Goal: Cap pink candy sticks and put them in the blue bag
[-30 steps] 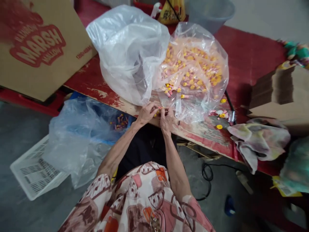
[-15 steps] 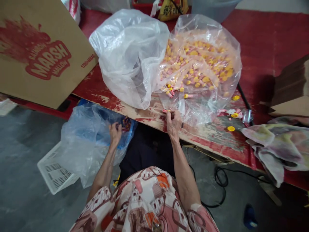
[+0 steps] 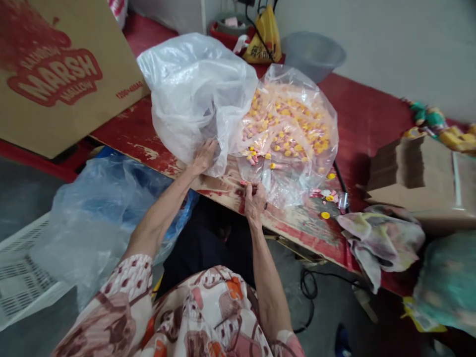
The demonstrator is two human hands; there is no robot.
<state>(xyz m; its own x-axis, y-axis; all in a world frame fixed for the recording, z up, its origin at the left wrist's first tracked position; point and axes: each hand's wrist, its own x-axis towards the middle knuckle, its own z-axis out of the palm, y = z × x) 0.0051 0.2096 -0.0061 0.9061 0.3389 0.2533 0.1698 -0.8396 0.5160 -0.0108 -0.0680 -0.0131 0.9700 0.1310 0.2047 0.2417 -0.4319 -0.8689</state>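
Worktop point(image 3: 357, 109) in worn red paint runs from the upper left to the lower right of the frame, and both my hands are at its near edge, around the centre. My left hand point(image 3: 203, 158) is at the mouth of the cloudy white bag point(image 3: 193, 84), left of centre; I cannot tell whether its fingers grip anything. My right hand point(image 3: 255, 201), at the centre, is narrowed, with thumb and fingertips pinching a small red piece point(image 3: 243, 183); I cannot tell if that piece touches the wood beneath.

Just right of the white bag, in the upper middle, lies a clear bag point(image 3: 329, 111) full of small pink pieces with yellow ends. To the right of my right hand, a loose yellow cap point(image 3: 325, 215) lies on the wood near a stained cloth point(image 3: 383, 243). Folded cardboard point(image 3: 427, 193) stands at the right of the frame. A big marshmallow carton point(image 3: 37, 119) fills the upper left. Clear plastic sheeting point(image 3: 92, 213) spreads at the lower left, next to a white basket point(image 3: 26, 280). A grey basin point(image 3: 312, 57) sits at the upper right of centre, beside a yellow bag point(image 3: 266, 39).
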